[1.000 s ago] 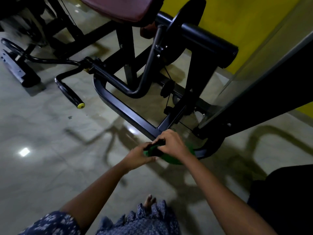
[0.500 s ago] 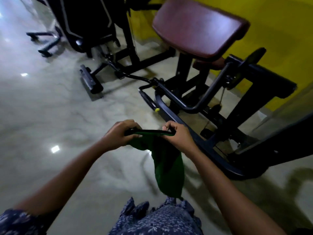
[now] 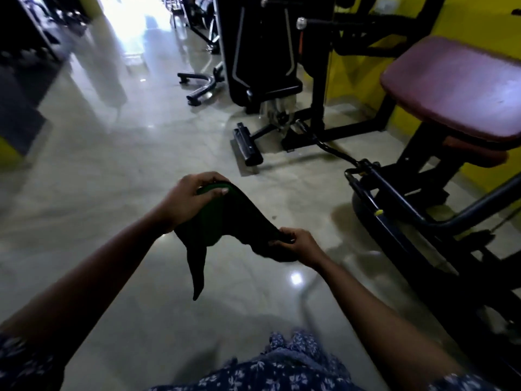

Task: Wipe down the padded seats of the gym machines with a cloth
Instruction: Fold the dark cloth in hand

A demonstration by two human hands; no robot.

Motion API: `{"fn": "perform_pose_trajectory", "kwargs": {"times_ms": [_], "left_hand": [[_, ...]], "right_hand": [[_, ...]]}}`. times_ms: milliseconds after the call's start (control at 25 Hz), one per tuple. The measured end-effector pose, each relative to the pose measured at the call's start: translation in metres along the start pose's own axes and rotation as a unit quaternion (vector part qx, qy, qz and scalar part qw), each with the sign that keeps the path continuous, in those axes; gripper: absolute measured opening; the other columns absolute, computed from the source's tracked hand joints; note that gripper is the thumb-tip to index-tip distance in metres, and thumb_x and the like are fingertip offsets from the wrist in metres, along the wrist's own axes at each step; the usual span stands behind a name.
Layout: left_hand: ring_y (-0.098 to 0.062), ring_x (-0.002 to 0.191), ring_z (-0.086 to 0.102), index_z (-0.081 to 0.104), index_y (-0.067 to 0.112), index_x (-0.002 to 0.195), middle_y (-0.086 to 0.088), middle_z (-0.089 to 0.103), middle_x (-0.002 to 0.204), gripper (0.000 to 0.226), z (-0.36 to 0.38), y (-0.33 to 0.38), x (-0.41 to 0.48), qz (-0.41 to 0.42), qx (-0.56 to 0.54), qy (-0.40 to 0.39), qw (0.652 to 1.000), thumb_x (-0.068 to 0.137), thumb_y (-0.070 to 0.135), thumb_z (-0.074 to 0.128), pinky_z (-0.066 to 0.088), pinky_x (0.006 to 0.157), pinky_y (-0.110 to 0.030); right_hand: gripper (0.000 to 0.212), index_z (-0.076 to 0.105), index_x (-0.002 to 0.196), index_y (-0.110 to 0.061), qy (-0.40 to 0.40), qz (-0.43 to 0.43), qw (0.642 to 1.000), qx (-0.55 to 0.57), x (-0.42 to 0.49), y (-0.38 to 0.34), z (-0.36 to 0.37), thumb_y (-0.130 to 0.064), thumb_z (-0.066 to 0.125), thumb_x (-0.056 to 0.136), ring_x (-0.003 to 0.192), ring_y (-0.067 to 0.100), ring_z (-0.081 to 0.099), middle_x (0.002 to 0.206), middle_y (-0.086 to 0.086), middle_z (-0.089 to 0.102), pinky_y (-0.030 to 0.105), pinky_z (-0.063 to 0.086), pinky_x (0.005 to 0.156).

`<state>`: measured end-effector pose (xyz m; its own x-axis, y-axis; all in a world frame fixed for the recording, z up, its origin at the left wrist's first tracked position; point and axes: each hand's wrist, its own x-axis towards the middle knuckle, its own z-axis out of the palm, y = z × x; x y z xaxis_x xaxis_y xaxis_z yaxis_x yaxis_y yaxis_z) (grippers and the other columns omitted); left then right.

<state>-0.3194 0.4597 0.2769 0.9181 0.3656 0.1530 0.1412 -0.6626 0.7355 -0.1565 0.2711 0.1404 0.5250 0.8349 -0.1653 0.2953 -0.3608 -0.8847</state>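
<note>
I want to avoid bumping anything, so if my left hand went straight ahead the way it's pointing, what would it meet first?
Beyond the green cloth it grips, your left hand points over floor toward the black machine's base; probably that first, though depth is unclear.

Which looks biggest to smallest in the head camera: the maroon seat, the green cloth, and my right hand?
1. maroon seat
2. green cloth, bunched up
3. right hand
The cloth and hand are nearer the camera, yet the seat looks largest.
</note>
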Motion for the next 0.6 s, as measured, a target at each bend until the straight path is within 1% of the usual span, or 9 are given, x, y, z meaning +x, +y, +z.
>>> {"fn": "perform_pose_trajectory", "kwargs": {"times_ms": [120, 160, 240, 280, 360, 400, 440, 520, 600], "left_hand": [[0.003, 0.085, 0.059, 0.055, 0.063, 0.087, 0.021, 0.065, 0.086, 0.023, -0.030, -0.036, -0.019, -0.068, 0.055, -0.008, 0.996, 0.079, 0.042, 0.052, 0.043, 0.081, -0.024], [-0.005, 0.093, 0.059, 0.051, 0.067, 0.098, 0.014, 0.064, 0.094, 0.032, -0.036, -0.050, -0.023, -0.085, 0.071, -0.036, 0.993, 0.081, 0.040, 0.048, 0.042, 0.084, -0.026], [-0.019, 0.109, 0.055, 0.036, 0.058, 0.131, 0.004, 0.058, 0.108, 0.053, -0.041, -0.079, -0.028, -0.099, 0.121, -0.118, 0.981, 0.088, 0.029, 0.040, 0.041, 0.093, -0.030], [-0.023, 0.108, 0.054, 0.025, 0.055, 0.136, 0.004, 0.053, 0.103, 0.058, -0.042, -0.093, -0.026, -0.116, 0.154, -0.160, 0.968, 0.091, 0.021, 0.038, 0.041, 0.092, -0.029], [-0.025, 0.092, 0.052, 0.025, 0.052, 0.137, 0.006, 0.038, 0.085, 0.063, -0.041, -0.110, -0.016, -0.162, 0.222, -0.236, 0.932, 0.096, 0.006, 0.033, 0.041, 0.073, -0.018], [-0.024, 0.090, 0.051, 0.028, 0.047, 0.141, 0.007, 0.038, 0.085, 0.062, -0.040, -0.115, -0.008, -0.187, 0.242, -0.281, 0.910, 0.097, 0.003, 0.031, 0.038, 0.065, -0.015], [-0.026, 0.096, 0.052, 0.026, 0.039, 0.145, 0.004, 0.045, 0.093, 0.059, -0.039, -0.121, 0.000, -0.220, 0.221, -0.310, 0.898, 0.098, 0.004, 0.030, 0.037, 0.063, -0.012], [-0.030, 0.122, 0.047, 0.016, 0.026, 0.150, -0.010, 0.047, 0.130, 0.056, -0.039, -0.129, 0.020, -0.285, 0.126, -0.335, 0.889, 0.100, 0.008, 0.034, 0.039, 0.071, -0.012], [-0.025, 0.120, 0.049, 0.012, 0.024, 0.151, -0.011, 0.039, 0.142, 0.064, -0.042, -0.146, 0.047, -0.321, 0.053, -0.284, 0.902, 0.097, 0.006, 0.041, 0.046, 0.071, -0.018]], "right_hand": [[0.016, 0.069, 0.101, -0.001, 0.056, -0.011, 0.998, -0.030, 0.033, -0.020, 0.021, -0.006, 0.061, 0.088, 0.067, -0.005, 0.052, 0.082, 0.001, 0.060, 0.012, 0.035, 0.058], [0.016, 0.069, 0.101, -0.001, 0.071, -0.019, 0.997, -0.025, 0.046, -0.031, 0.027, -0.006, 0.060, 0.088, 0.069, -0.004, 0.054, 0.084, 0.000, 0.061, 0.009, 0.035, 0.058], [0.017, 0.070, 0.101, -0.002, 0.071, -0.020, 0.997, -0.020, 0.073, -0.053, 0.035, -0.010, 0.061, 0.089, 0.082, 0.007, 0.057, 0.087, 0.001, 0.064, 0.013, 0.036, 0.060], [0.018, 0.070, 0.101, -0.002, 0.060, -0.019, 0.998, -0.022, 0.087, -0.060, 0.039, -0.012, 0.062, 0.088, 0.085, 0.010, 0.057, 0.088, 0.003, 0.065, 0.016, 0.037, 0.061], [0.017, 0.071, 0.097, -0.002, 0.042, -0.023, 0.998, -0.029, 0.110, -0.069, 0.045, -0.015, 0.065, 0.087, 0.085, 0.011, 0.057, 0.086, 0.003, 0.065, 0.019, 0.040, 0.065], [0.017, 0.072, 0.095, -0.002, 0.041, -0.024, 0.999, -0.025, 0.120, -0.073, 0.047, -0.015, 0.066, 0.086, 0.084, 0.011, 0.057, 0.084, 0.002, 0.064, 0.023, 0.043, 0.068], [0.015, 0.072, 0.094, -0.003, 0.040, -0.022, 0.999, -0.019, 0.132, -0.076, 0.048, -0.015, 0.066, 0.086, 0.083, 0.011, 0.057, 0.083, 0.002, 0.064, 0.027, 0.045, 0.072], [0.012, 0.072, 0.087, -0.008, 0.026, -0.016, 0.999, -0.014, 0.160, -0.079, 0.048, -0.019, 0.068, 0.085, 0.080, 0.012, 0.058, 0.078, 0.002, 0.064, 0.027, 0.045, 0.071], [0.017, 0.072, 0.082, -0.008, 0.013, -0.003, 1.000, -0.019, 0.189, -0.081, 0.045, -0.025, 0.071, 0.082, 0.077, 0.011, 0.059, 0.074, 0.003, 0.065, 0.025, 0.042, 0.068]]}}
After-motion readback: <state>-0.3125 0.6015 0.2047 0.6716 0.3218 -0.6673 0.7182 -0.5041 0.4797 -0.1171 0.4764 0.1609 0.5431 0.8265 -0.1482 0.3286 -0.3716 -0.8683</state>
